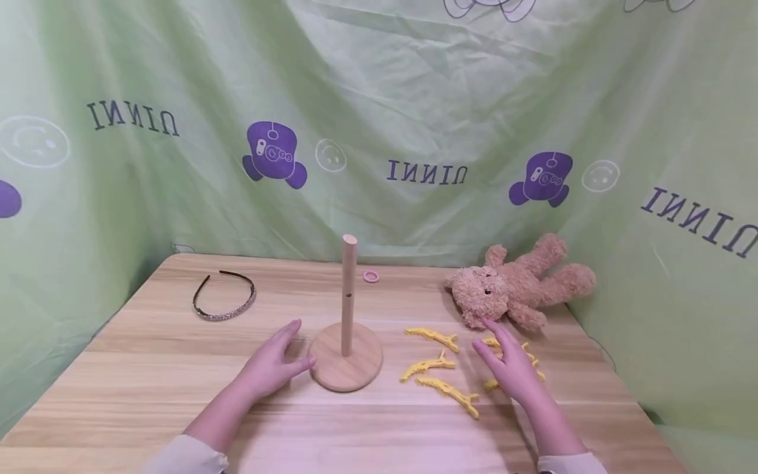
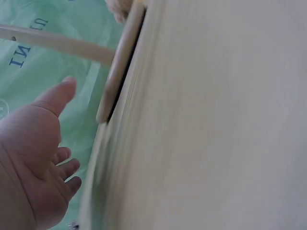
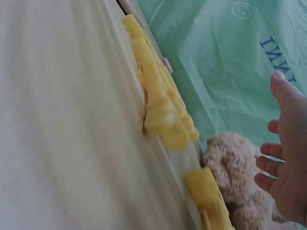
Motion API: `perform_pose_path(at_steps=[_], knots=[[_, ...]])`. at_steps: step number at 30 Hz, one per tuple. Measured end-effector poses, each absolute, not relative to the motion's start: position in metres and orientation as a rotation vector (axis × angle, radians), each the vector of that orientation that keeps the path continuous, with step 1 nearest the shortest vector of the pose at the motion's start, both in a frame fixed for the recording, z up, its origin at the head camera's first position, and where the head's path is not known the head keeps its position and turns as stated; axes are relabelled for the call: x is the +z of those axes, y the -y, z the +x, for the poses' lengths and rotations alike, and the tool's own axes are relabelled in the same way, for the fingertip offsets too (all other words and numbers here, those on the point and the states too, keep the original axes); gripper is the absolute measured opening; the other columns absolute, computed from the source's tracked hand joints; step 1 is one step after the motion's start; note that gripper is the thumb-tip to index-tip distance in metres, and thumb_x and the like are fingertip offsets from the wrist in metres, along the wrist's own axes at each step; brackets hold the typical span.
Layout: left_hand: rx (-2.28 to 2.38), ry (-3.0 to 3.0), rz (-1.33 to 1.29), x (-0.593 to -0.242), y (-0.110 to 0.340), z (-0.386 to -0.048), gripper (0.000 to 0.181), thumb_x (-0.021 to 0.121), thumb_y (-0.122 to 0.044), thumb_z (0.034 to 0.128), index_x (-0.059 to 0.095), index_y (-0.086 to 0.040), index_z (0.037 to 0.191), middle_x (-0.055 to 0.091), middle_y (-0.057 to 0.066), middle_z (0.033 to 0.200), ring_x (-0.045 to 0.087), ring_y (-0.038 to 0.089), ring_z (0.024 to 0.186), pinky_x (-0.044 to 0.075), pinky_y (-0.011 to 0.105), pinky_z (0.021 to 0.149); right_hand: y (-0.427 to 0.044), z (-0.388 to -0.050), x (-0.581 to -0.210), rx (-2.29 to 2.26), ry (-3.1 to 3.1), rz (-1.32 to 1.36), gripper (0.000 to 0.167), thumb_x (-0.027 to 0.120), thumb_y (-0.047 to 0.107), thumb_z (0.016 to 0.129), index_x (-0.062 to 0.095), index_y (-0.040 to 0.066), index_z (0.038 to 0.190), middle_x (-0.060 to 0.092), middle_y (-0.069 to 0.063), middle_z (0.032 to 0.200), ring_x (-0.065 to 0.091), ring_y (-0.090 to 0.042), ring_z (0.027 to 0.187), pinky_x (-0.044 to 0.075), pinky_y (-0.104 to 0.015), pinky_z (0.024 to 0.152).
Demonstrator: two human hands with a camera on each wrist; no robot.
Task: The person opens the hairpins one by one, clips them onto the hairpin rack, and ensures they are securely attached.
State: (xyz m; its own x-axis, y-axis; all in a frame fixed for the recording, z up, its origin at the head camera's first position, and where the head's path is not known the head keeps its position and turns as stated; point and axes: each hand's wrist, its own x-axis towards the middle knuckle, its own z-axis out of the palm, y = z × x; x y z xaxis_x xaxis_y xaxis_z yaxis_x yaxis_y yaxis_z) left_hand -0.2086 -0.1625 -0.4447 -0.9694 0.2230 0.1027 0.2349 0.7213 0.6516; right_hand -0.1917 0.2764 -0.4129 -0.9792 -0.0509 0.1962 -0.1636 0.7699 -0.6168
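My left hand [image 1: 269, 368] is beside the round base of a wooden stand [image 1: 346, 372], its thumb near the base's left edge; whether they touch I cannot tell. In the left wrist view the hand [image 2: 36, 158] holds nothing, with the stand's base [image 2: 120, 67] beyond the thumb. My right hand [image 1: 514, 368], fingers extended and empty, hovers over yellow hair clips [image 1: 535, 362], partly hiding them. Three more yellow clips [image 1: 447, 390] lie to its left. The right wrist view shows that hand [image 3: 292, 139] with relaxed fingers, beside clips [image 3: 160, 96] and a plush bear [image 3: 235, 167].
The plush bear [image 1: 527, 286] lies on its side at the back right of the wooden table [image 1: 142, 368]. A dark headband with a glittery part [image 1: 227, 316] lies at the back left. Behind the stand is a small pink ring [image 1: 371, 277]. Green cloth [image 1: 379, 217] surrounds the back and sides.
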Motion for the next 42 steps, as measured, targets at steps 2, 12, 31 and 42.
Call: perform_pose_path(at_steps=[2, 12, 31, 42], knots=[[-1.207, 2.886, -0.349, -0.448, 0.159, -0.205, 0.089, 0.069, -0.047, 0.0871, 0.030, 0.002, 0.151, 0.033, 0.027, 0.154, 0.031, 0.048, 0.141, 0.025, 0.062, 0.117, -0.283, -0.185, -0.416, 1.032, 2.778, 0.159, 0.060, 0.050, 0.037, 0.102, 0.035, 0.003, 0.149, 0.032, -0.027, 0.154, 0.033, -0.051, 0.138, 0.029, -0.071, 0.108], [-1.276, 2.847, -0.343, -0.464, 0.139, -0.199, 0.082, 0.079, -0.037, 0.0805, 0.044, 0.006, 0.142, 0.042, 0.030, 0.147, 0.036, 0.049, 0.138, 0.026, 0.061, 0.117, -0.317, -0.150, -0.422, 1.183, 2.818, -0.060, 0.066, 0.064, 0.036, 0.094, 0.039, 0.006, 0.147, 0.033, -0.028, 0.152, 0.041, -0.055, 0.129, 0.040, -0.072, 0.099], [-1.253, 2.877, -0.336, -0.460, 0.140, -0.196, 0.082, 0.079, -0.039, 0.0801, 0.046, 0.005, 0.141, 0.041, 0.029, 0.148, 0.032, 0.048, 0.141, 0.023, 0.062, 0.118, -0.369, -0.136, -0.441, 1.066, 2.879, -0.082, 0.067, 0.078, 0.027, 0.083, 0.051, -0.001, 0.137, 0.053, -0.028, 0.133, 0.057, -0.043, 0.112, 0.050, -0.057, 0.092], [-1.257, 2.873, -0.336, -0.463, 0.140, -0.197, 0.082, 0.079, -0.039, 0.0797, 0.046, 0.005, 0.141, 0.042, 0.029, 0.148, 0.032, 0.047, 0.141, 0.023, 0.060, 0.118, -0.377, -0.137, -0.447, 0.922, 2.907, -0.087, 0.057, 0.081, 0.024, 0.079, 0.060, -0.003, 0.125, 0.064, -0.021, 0.119, 0.062, -0.020, 0.105, 0.049, -0.022, 0.084]])
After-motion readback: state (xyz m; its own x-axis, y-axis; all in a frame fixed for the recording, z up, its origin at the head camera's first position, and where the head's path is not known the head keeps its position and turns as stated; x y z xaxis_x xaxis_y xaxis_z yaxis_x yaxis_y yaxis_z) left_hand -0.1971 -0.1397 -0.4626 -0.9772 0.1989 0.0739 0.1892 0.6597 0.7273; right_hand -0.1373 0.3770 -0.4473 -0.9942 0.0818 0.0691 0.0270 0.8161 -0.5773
